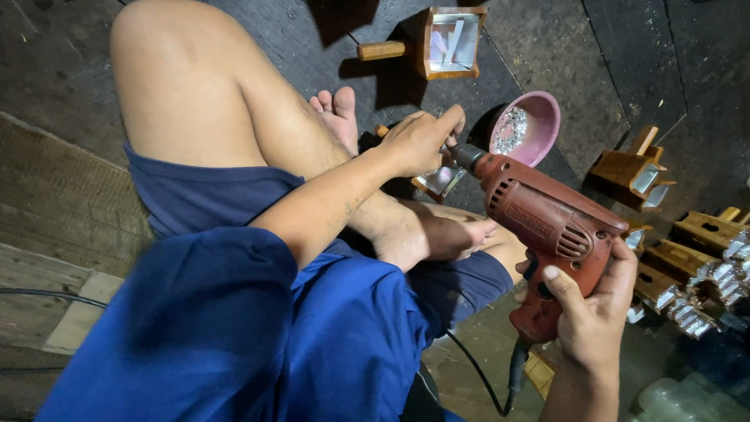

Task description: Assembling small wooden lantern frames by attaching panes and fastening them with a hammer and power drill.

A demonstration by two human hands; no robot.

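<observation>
My right hand (587, 311) grips the handle of a red corded electric drill (547, 227), a finger at its trigger. The drill's black chuck (467, 156) points up-left toward a small wooden block with a shiny metal face (442, 181) on the floor. My left hand (420, 141) reaches over my crossed legs and rests on that block, fingers closed around its top by the chuck. My bare feet (337, 113) lie beside the block. I wear blue shorts and a blue shirt.
A pink bowl (537, 125) holding silvery metal shavings sits just beyond the drill. A wooden-handled box scoop with metal lining (449, 43) lies farther off. Several similar wooden and metal pieces (687, 266) are piled at right. The drill's black cord (476, 375) trails down across the dark floor.
</observation>
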